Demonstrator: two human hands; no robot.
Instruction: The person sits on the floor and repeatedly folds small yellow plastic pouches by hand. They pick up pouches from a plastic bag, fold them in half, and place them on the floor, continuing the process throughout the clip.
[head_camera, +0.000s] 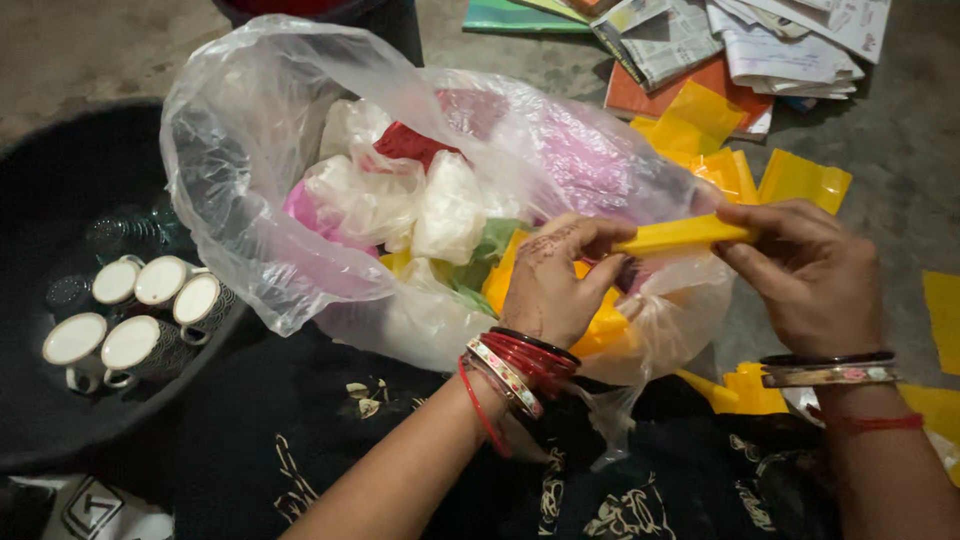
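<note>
My fingers (590, 240) pinch a yellow strip (685, 236) from both ends: my left hand (552, 285) clamps its near end between thumb and fingertips, and my right hand (805, 275) grips the far end, thumb under, fingers curled over. Both hands are clenched on it, and the strip runs taut and level between them.

From the head view, I judge I am folding or rolling this strip tight over the mouth of the clear bag (260, 200). The next move calls for a steady pinch on each side so the fold does not spring open. The bag lies just under and behind my left fingers, stuffed with white, pink, red and green wrappers (440, 205). More yellow sheets (740, 160) lie beyond my right fingers on the floor, with a stack of papers (760, 50) farther off. Well to the left of my left hand, cups (140, 310) sit in a dark tub (60, 170).
</note>
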